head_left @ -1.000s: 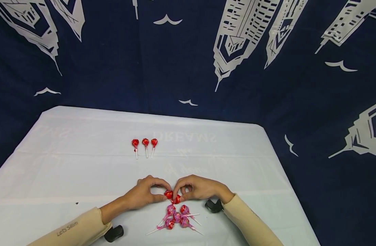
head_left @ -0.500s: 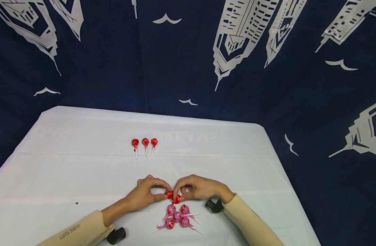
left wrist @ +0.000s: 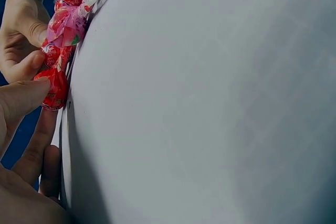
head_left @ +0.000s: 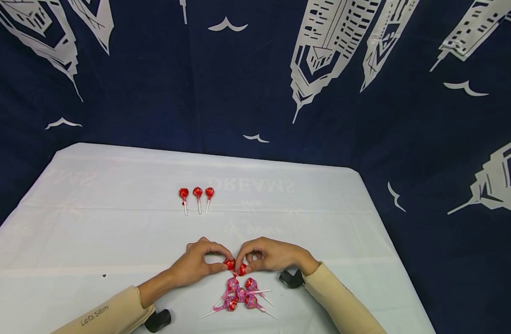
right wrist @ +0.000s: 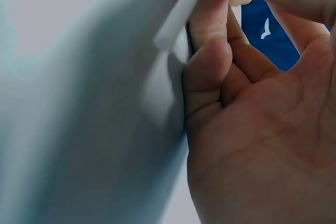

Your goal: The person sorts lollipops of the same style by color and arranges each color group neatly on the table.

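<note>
Narrowly parted, left fingers point(head_left: 220, 249) and right fingers point(head_left: 242, 253) pinch red lollipops point(head_left: 229, 264).

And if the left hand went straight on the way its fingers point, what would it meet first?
Probably the right hand, just past the red lollipop the left hand pinches. The second red lollipop, in the right hand's grasp, is about as near; depth is hard to judge.

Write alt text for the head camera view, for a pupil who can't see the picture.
A person's left hand and right hand each pinch a red lollipop just beyond a cluster of pink-wrapped lollipops on a white table. Farther back, three red lollipops lie in a row, before a navy cloth patterned in white.
</note>
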Tool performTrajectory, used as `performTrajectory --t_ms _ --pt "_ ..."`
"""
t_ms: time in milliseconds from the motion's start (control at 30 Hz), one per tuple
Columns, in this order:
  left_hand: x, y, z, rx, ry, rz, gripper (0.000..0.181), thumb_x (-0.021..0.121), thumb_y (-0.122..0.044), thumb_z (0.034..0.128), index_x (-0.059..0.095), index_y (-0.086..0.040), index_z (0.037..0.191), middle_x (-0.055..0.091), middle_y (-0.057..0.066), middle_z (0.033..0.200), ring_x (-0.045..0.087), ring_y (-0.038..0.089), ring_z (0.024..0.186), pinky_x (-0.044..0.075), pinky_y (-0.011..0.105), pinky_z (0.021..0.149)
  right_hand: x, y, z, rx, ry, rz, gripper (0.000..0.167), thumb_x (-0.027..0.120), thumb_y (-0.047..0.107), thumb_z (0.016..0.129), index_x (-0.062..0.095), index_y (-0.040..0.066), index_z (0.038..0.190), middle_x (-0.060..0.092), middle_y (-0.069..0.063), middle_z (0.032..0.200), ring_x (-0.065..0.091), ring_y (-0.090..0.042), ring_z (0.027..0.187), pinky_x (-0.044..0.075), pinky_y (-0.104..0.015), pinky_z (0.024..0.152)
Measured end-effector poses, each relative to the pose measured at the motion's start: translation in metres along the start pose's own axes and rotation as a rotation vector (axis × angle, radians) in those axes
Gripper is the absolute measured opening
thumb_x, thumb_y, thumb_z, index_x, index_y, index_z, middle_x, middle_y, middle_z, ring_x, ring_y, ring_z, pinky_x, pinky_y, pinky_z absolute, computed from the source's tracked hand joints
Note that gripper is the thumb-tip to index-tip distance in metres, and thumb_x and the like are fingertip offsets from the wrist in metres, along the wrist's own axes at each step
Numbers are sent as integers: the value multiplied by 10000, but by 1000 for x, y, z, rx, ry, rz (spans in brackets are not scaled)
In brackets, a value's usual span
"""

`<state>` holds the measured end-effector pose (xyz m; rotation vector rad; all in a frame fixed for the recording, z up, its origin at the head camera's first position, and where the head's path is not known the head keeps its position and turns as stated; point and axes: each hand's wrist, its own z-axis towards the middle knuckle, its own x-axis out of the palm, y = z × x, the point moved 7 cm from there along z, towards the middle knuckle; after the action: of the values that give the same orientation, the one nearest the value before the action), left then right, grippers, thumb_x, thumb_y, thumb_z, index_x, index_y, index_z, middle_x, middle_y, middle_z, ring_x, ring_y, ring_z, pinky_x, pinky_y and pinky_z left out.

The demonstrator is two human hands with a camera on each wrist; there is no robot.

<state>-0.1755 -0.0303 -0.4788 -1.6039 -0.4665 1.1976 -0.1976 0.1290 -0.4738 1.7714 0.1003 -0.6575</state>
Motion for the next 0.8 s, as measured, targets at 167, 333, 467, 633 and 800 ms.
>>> performTrajectory --t_ms 167,333,467,633,800 --pt "-1 -1 0 5 5 1 174 782 -226 868 761 -316 1015 740 -173 1023 493 111 994 230 437 852 -1 1 0 -5 10 -3 185 673 173 957 722 186 1135 670 62 1016 517 -41 810 461 -181 717" --pt "-1 0 0 -5 4 5 168 781 -240 867 761 -327 1009 736 -179 1021 491 106 991 232 439 866 -3 1 -1 4 2 -16 190 671 176 960 727 192 1141 667 78 1027 521 -38 819 466 -186 728" --pt "-1 0 0 -9 2 1 167 783 -237 866 762 -328 1004 733 -182 1018 492 116 996 228 442 862 -6 -1 -2 31 -16 -23 190 675 178 961 724 209 1142 650 83 988 517 -29 797 460 -182 716" --pt "-1 0 1 -10 1 -2 174 785 -229 863 764 -328 1005 733 -180 1025 491 117 1001 225 445 862 -9 -3 -2 47 -40 -14 184 670 167 965 721 191 1141 627 9 925 516 -53 782 453 -190 699" --pt "-1 1 1 -15 7 -1 174 785 -231 863 765 -327 1006 733 -183 1022 488 119 1004 223 443 861 -13 -2 -2 48 -64 -6 183 662 170 971 713 176 1146 626 -27 928 518 -81 787 451 -195 710"
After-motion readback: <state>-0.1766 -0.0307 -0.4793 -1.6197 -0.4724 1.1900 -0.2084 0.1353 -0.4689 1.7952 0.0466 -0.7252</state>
